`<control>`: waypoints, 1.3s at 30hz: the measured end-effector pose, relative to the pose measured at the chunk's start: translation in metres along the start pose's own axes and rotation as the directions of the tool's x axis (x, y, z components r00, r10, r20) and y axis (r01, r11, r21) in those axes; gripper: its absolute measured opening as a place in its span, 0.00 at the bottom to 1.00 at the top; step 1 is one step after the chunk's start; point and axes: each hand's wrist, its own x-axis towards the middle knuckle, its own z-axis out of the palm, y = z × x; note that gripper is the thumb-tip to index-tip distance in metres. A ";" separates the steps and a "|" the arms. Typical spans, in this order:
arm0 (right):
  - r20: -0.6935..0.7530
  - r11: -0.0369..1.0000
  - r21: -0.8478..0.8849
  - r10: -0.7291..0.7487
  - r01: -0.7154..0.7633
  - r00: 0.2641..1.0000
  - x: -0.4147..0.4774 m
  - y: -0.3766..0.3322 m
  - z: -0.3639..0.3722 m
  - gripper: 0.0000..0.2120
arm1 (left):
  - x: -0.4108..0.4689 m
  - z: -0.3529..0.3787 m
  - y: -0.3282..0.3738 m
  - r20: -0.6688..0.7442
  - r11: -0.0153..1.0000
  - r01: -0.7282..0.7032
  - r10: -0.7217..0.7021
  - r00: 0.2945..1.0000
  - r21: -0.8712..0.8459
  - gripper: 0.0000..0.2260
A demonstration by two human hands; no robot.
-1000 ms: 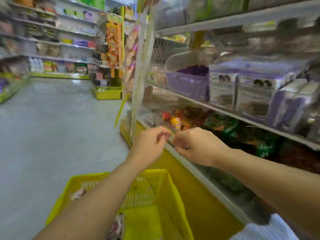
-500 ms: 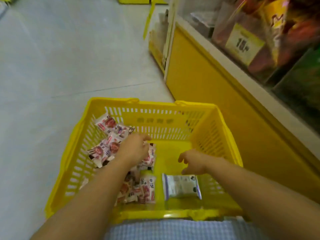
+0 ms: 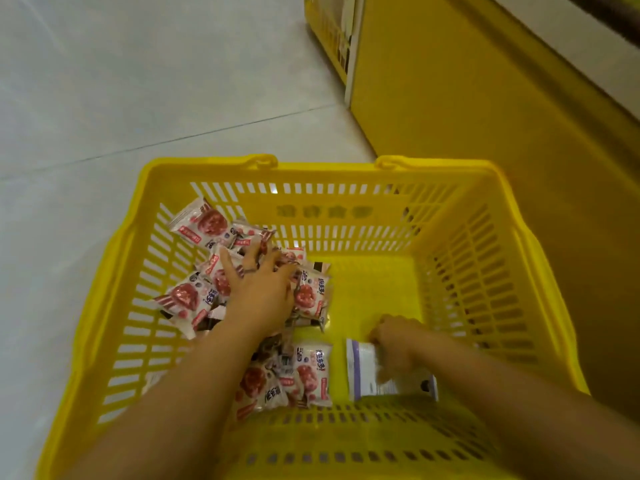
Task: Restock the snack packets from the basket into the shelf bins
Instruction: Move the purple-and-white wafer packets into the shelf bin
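Basket [image 3: 374, 289] corner bare, left hand [image 3: 266, 292] on packets [image 3: 183, 296], right hand [image 3: 394, 337] gripping packet [image 3: 363, 372]

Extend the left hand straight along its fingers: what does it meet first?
The red snack packets in the far-left corner of the basket; the left hand seems to touch that pile now, though depth is unclear.

The left hand [image 3: 263, 292] now presses onto the red packets [image 3: 183, 297] at nine o'clock. The right hand [image 3: 394, 341] has dropped to grip the purple packet [image 3: 362, 374] at five o'clock.

Dark ring [image 3: 250, 270] on the left hand [image 3: 265, 296]; forearms [image 3: 194, 375] bare.
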 end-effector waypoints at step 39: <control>-0.782 0.169 0.269 0.613 0.948 0.113 -0.535 -0.037 -0.166 0.08 | -0.206 -0.410 0.221 -0.864 0.243 -0.929 0.359 0.354 -0.279 0.25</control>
